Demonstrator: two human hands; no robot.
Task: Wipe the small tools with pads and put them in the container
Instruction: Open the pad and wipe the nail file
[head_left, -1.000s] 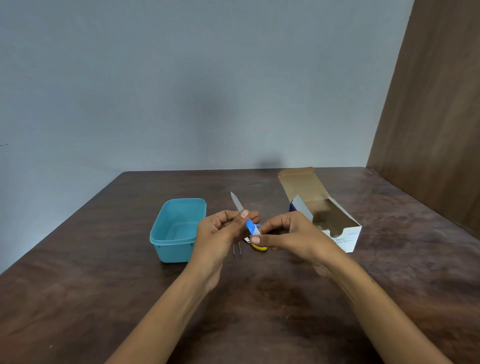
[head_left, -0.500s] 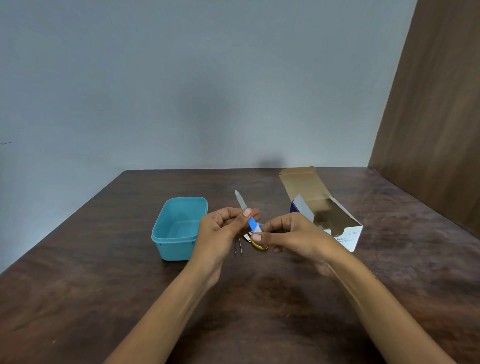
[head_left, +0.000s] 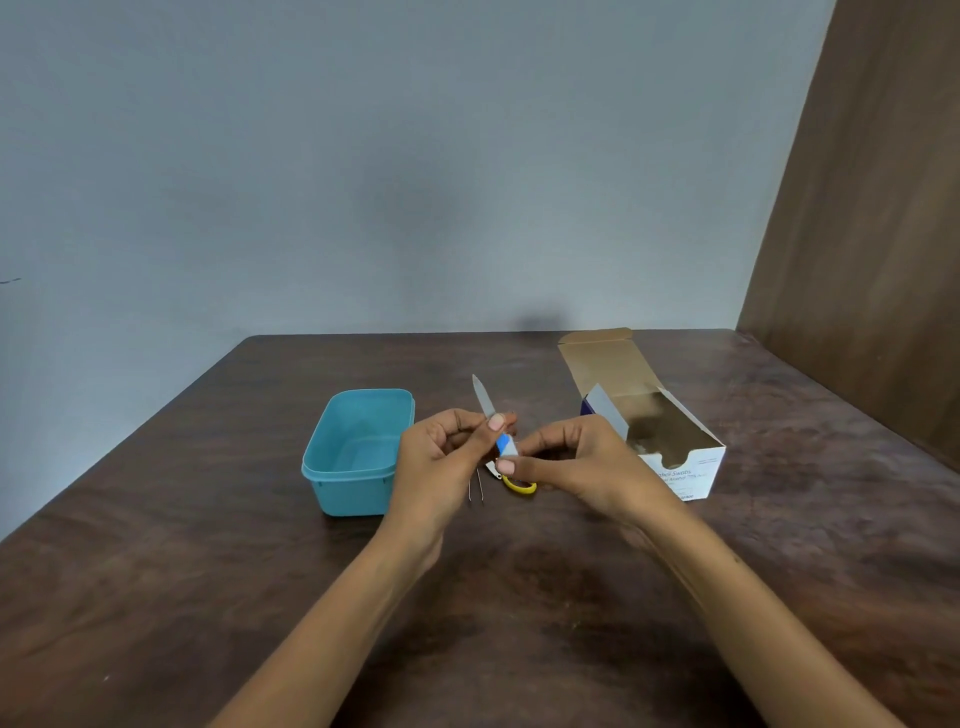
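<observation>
Both hands meet just right of the teal container (head_left: 358, 452), above the counter (head_left: 208, 597). The left hand (head_left: 441, 462) has its fingers curled round a slim metal file (head_left: 484, 397), whose pointed end sticks up and away from the person, while the right hand (head_left: 582, 457) pinches a small blue-and-white pad (head_left: 506, 446) against the file's lower part. The likeliest slip, I judge, is the pad sliding off or tearing on the file's narrow edge if the pinch is loose or the stroke runs toward the point; a hard pull could also twist the file out of the left hand and drop it onto the tools below. Those lie on the counter right of the container: thin tweezers (head_left: 475, 488) nearest it, and a small yellow-handled tool (head_left: 518, 486) a little further right, both partly hidden by the hands. They appear not yet wiped, so the task looks early. The container seems to hold nothing, its floor bare as far as can be seen. Further right of it stands an open swab box (head_left: 675, 452); its inside is shadowed, with only a pale scrap or two faintly showing.
</observation>
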